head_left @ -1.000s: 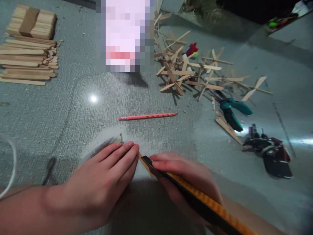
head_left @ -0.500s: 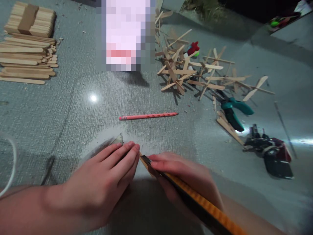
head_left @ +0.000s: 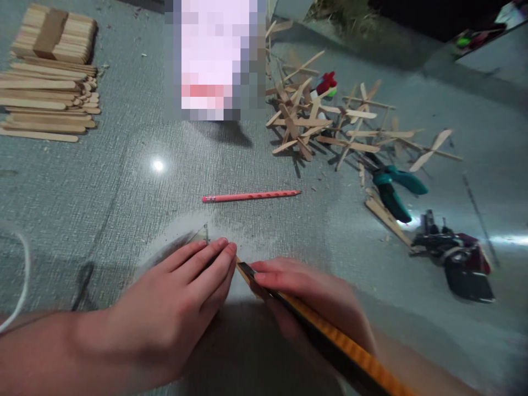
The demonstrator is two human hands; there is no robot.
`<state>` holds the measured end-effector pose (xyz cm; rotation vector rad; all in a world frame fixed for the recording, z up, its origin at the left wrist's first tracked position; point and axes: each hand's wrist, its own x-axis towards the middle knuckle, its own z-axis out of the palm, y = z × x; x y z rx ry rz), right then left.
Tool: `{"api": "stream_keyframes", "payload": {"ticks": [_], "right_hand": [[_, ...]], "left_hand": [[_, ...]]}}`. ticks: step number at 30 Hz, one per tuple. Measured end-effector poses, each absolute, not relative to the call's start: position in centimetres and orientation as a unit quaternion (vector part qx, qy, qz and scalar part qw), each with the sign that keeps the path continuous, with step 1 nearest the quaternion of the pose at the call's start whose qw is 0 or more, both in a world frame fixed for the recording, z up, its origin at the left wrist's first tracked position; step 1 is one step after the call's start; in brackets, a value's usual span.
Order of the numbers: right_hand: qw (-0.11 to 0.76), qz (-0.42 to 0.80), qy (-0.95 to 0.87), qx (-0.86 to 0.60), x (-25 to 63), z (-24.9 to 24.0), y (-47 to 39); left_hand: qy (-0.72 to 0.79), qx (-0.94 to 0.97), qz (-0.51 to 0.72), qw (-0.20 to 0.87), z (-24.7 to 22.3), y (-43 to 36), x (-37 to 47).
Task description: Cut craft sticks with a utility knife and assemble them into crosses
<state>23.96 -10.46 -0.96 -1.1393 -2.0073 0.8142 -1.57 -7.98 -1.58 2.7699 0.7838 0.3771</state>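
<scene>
My left hand (head_left: 181, 297) lies palm down with its fingers together, pressing on a thin wooden craft stick (head_left: 242, 273). Only a short end of that stick shows past the fingertips; the rest is hidden. Closed around an orange and black utility knife (head_left: 330, 330) is my right hand (head_left: 309, 286). The knife's dark tip rests on or just over the stick, close to my left fingertips; actual contact cannot be made out. Poking out beyond my left fingers is the corner of a clear ruler-like piece (head_left: 202, 233). A pink pencil (head_left: 251, 196) lies just beyond both hands.
A banded bundle of craft sticks (head_left: 74, 33) and loose sticks (head_left: 45, 102) lie at upper left. Assembled stick propellers (head_left: 305, 118), green-handled pliers (head_left: 396, 184) and a black device (head_left: 457, 256) spread across the right. A blurred-out object (head_left: 212, 55) stands at the back. A white cable (head_left: 25, 275) curves at left.
Almost nothing differs. The view has shifted very slightly, while both hands and the knife keep nearly the same pose.
</scene>
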Motion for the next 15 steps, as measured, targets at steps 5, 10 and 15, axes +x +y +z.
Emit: {"api": "stream_keyframes", "payload": {"ticks": [5,10,15], "right_hand": [[0.344,0.294,-0.776,-0.440,23.82,-0.96,-10.55],[0.361,0.277,-0.769,-0.448,23.31,-0.54,-10.27],[0.357,0.286,-0.771,-0.442,23.43,-0.53,-10.21]], "left_hand": [[0.274,0.944,0.139,0.122,-1.50,-8.18,-1.73],[0.275,0.944,0.137,0.123,-1.51,-8.13,-1.58],[0.274,0.943,0.137,0.126,-1.40,-8.05,-1.57]]}}
